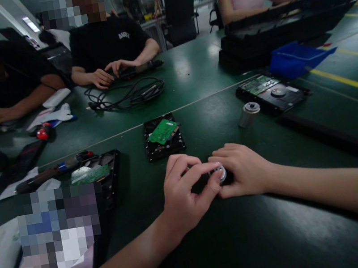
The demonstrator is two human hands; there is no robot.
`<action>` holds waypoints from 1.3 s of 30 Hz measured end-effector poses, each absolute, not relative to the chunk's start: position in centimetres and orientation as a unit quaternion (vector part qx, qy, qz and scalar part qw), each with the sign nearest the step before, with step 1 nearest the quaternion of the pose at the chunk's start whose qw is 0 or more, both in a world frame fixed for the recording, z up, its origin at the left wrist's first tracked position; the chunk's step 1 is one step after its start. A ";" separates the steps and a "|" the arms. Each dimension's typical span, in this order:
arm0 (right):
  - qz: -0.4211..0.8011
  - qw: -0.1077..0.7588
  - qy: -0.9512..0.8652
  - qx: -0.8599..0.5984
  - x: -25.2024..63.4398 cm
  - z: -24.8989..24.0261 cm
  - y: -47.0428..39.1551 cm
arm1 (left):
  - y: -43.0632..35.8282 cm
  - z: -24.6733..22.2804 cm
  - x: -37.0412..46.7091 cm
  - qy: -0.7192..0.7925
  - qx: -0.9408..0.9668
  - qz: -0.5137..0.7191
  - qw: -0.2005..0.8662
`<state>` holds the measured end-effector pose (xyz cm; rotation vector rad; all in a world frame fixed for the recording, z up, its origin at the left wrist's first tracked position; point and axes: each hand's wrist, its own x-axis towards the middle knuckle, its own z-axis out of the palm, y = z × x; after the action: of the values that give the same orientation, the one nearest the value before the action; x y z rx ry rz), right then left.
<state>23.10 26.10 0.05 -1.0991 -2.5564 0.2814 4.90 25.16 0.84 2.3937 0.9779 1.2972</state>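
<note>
The left hand [183,192] has its grip nearly closed, thumb and forefinger pinching a small, round, shiny silver metal part [221,174] just above the smooth, glossy dark-green table [199,262]. The right hand [244,170] is curled close against the part's far side, knuckles up; how firmly its grip holds, if at all, cannot be told.

Beyond the left hand lies a black rectangular hard drive [153,153] with a flat green circuit board [163,131] askew on top. A silvery cylinder with a round rim [249,114] stands farther off to the right, near a black-and-silver hard drive with a round hub [282,96]. Glossy tabletop stretches between the cylinder and the right hand, and below both forearms.
</note>
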 end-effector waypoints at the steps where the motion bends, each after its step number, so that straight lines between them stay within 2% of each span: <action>1: 0.099 0.170 -0.901 -0.387 23.1 0.1 26.1 | 25.2 0.8 4.9 0.335 0.819 0.449 0.123; 8: 0.099 0.172 -0.901 -0.387 23.1 0.1 26.1 | 25.0 0.7 4.8 0.329 0.804 0.479 0.124; 12: 0.102 0.173 -0.897 -0.393 23.0 0.0 26.1 | 25.2 0.6 4.7 0.377 0.783 0.483 0.109; 18: 0.100 0.182 -0.896 -0.393 23.1 0.0 26.0 | 26.1 -0.3 4.7 0.493 0.801 0.313 0.129; 21: 0.103 0.187 -0.896 -0.390 23.1 0.0 26.0 | 26.3 -0.5 4.7 0.511 0.805 0.274 0.128; 30: 0.106 0.187 -0.895 -0.391 23.1 0.1 26.1 | 26.1 -0.3 4.6 0.534 0.797 0.257 0.115; 39: 0.106 0.179 -0.895 -0.395 23.0 0.4 26.0 | 26.3 -1.1 4.3 0.532 0.791 0.290 0.085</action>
<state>23.01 26.00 0.36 -1.1170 -2.5298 0.3000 4.29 26.32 -1.08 2.3584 1.5873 0.8653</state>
